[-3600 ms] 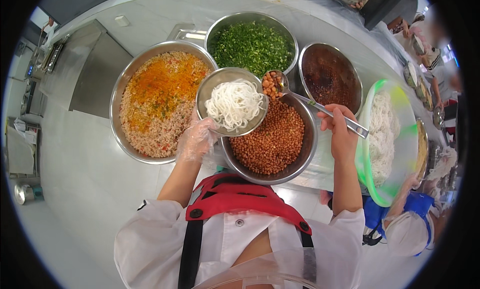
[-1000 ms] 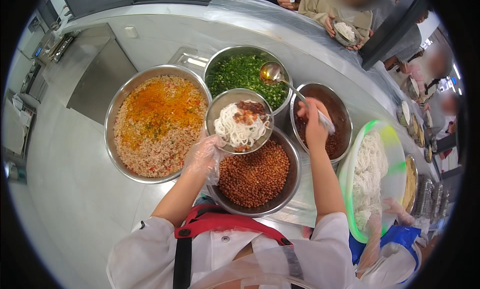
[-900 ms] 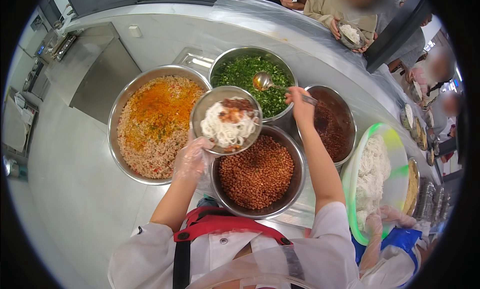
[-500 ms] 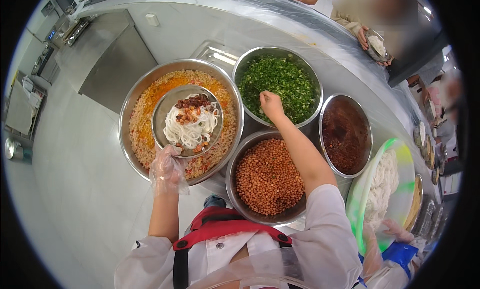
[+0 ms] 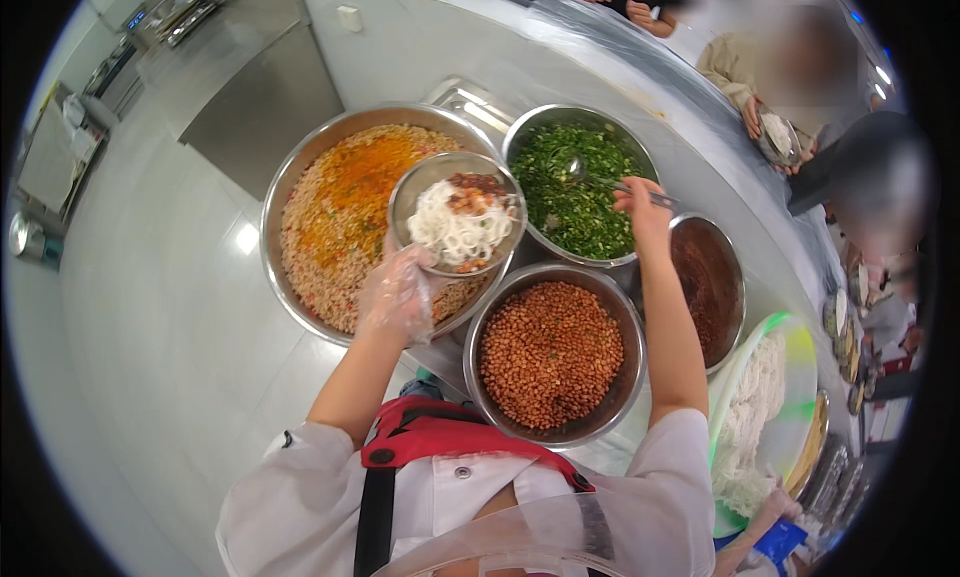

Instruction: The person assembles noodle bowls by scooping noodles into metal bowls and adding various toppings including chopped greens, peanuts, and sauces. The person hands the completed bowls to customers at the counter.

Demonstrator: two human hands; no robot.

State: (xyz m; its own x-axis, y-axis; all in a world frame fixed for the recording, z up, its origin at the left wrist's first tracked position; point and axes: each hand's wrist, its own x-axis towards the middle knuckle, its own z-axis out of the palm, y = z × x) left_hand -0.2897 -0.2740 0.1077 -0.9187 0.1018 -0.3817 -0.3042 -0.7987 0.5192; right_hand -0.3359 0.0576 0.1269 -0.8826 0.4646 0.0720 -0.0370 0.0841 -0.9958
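My left hand [image 5: 398, 289], in a clear plastic glove, grips a small steel bowl [image 5: 402, 199] by its near left rim. The bowl holds white noodles [image 5: 455, 225] topped with dark sauce and reddish-brown bits. It hovers over the right part of a large steel basin [image 5: 275, 252] of pale, crumbly food with an orange patch. With my bare right hand [image 5: 647, 212] I hold a metal spoon [image 5: 603, 181] by its handle. The spoon's head is at the chopped greens [image 5: 580, 217] in another steel basin [image 5: 640, 145].
Near me stands a basin of brown peanut-like pieces [image 5: 550, 352]. Right of it are a dark sauce basin [image 5: 725, 297] and a green-and-white tub [image 5: 800, 377] of white noodles. A co-worker's gloved hand [image 5: 770, 502] is beside the tub. Across the counter, a person holds a bowl [image 5: 778, 137].
The noodle bowl has moved right, toward the greens, in my left hand. My right hand has shifted right, and the spoon now shows clearly. The whole view has turned slightly.
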